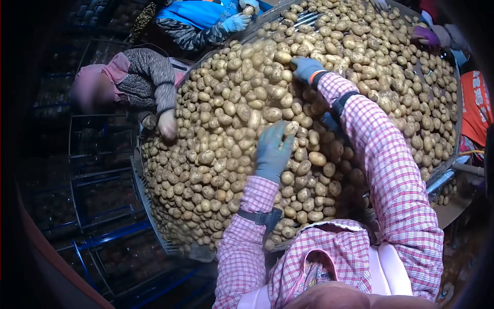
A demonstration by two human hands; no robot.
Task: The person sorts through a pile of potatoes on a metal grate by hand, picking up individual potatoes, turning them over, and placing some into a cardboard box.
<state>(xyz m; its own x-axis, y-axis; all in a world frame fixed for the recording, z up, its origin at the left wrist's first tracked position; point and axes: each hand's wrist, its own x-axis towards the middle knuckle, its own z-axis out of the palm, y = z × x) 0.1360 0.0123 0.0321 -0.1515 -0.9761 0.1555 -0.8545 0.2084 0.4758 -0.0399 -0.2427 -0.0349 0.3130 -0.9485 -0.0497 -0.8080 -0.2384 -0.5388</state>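
Observation:
A broad heap of potatoes point(221, 154) fills the sorting table. My left hand point(274, 151), in a blue-grey glove, lies over the middle of the heap with its fingers spread; a potato point(292, 128) is at its fingertips. Farther forward and to the right, my right hand point(307, 68), also gloved in blue, reaches onto the potatoes. Its fingertips are beside a larger potato point(282, 57), and whether they grip anything is unclear. Both my sleeves are pink checked, with dark bands near the wrists.
A co-worker at the left has a hand point(167, 124) on the heap's edge. Another person's gloved hand point(237, 22) is at the top, and a purple-gloved hand point(426, 36) at the upper right. Metal edging point(149, 206) bounds the table; blue frames point(110, 234) stand lower left.

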